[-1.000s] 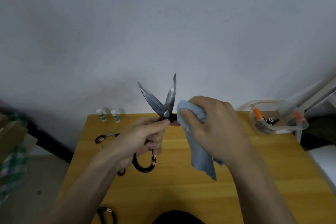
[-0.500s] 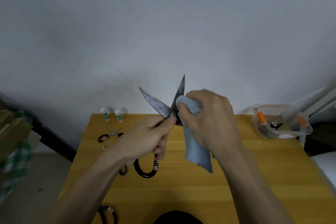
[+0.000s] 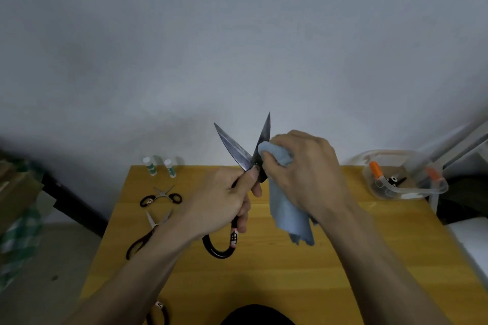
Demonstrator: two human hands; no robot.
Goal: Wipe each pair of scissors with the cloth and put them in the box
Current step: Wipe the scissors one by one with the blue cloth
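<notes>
Blue cloth (image 3: 286, 208) is gripped in the right hand (image 3: 303, 174) and pressed on the right blade of the large black scissors (image 3: 247, 158), above the yellow bench (image 3: 290, 285). The left hand (image 3: 219, 200) grips the scissors at the handles, with blades spread and pointing up. Two smaller scissors (image 3: 161, 196) lie at the left of the bench. The clear box (image 3: 404, 177) stands at the right far corner
</notes>
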